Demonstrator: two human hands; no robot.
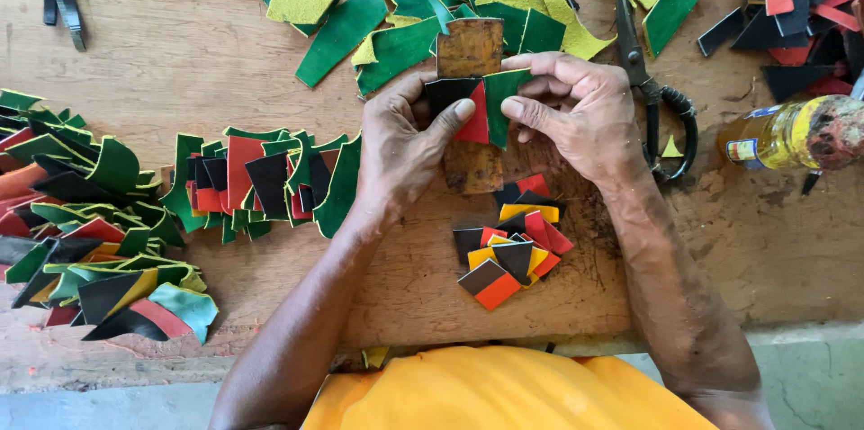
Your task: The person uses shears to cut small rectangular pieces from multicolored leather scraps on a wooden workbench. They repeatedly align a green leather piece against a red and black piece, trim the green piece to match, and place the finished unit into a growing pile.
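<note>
My left hand (405, 138) and right hand (576, 106) both pinched the black, red and green leather patch (475, 102), pressing it flat on the brown board (470, 48) to align the pieces.

Left hand (405, 138) and right hand (576, 111): both pinching a joined black, red and green leather patch (475, 104) over a brown rectangular wooden block (470, 48). Below: small pile of black, red and yellow leather squares (513, 246). Right: black-handled metal scissors (652, 79), yellow plastic bottle (792, 133). Surface: worn wooden workbench (180, 43).
</note>
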